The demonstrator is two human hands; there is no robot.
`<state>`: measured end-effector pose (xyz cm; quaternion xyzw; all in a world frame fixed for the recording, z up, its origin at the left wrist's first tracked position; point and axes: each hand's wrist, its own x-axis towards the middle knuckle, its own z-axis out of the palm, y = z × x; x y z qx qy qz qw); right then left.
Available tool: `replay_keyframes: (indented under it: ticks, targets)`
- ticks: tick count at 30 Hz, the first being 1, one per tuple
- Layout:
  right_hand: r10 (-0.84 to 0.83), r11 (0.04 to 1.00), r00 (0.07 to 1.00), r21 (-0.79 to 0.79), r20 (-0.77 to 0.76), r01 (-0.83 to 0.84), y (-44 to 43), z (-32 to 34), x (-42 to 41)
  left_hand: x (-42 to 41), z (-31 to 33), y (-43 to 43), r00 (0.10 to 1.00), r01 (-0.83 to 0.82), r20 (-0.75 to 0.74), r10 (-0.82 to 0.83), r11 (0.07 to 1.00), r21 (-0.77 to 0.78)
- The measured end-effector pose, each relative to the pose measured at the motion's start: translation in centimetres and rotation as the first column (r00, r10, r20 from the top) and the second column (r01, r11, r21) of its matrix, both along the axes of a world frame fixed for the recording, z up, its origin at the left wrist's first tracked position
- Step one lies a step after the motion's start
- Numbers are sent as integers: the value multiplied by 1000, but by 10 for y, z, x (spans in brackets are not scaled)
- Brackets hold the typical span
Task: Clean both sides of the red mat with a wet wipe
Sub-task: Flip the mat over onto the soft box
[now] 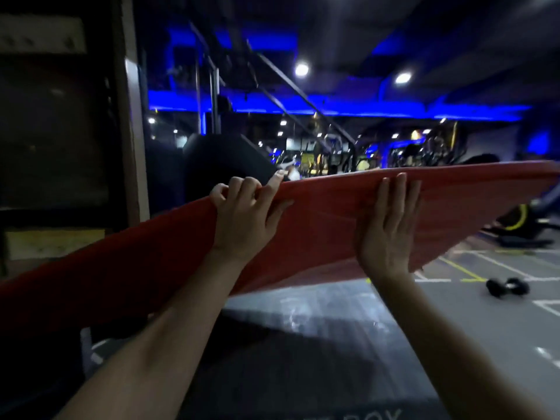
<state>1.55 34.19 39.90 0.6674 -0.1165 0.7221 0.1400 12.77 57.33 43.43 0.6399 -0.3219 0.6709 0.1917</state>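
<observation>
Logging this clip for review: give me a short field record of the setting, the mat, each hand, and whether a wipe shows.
setting: dim gym floor, blue lights at the back
red mat: held up off the ground, top edge rising to the right, left end out of frame
left hand: grips the mat's top edge, fingers curled over it
right hand: flat against the mat's near face, fingers straight
wet wipe: none visible
nearby: dumbbell lying on the floor, right
</observation>
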Motion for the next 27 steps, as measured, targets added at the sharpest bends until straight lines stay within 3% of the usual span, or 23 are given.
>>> replay_keyframes:
  ticks: [3,6,10,15,18,21,24,27]
  targets:
    - [54,998,998,26,-42,-53,-4,42,3,2,53,-24,998,34,46,-32,998,-49]
    - [53,996,985,75,-164,-42,-13,63,16,22,81,-47,999,-33,3,33,999,-25]
    - [49,982,951,187,-304,9,-41,65,40,60,82,-80,998,-62,30,59,994,93]
    - [77,977,873,210,-481,30,-72,42,84,97,79,-120,997,-6,82,-8,985,171]
    - [128,964,855,264,-503,11,-82,36,121,134,82,-136,978,16,203,-54,983,183]
    - [189,927,836,375,-515,21,-86,34,164,165,78,-153,933,-148,352,81,974,169]
    - [311,864,791,503,-527,-4,-91,38,211,184,64,-156,957,-214,232,171,961,175]
    - [477,764,728,641,-493,-66,-94,49,259,200,17,-141,972,-229,-22,235,959,169]
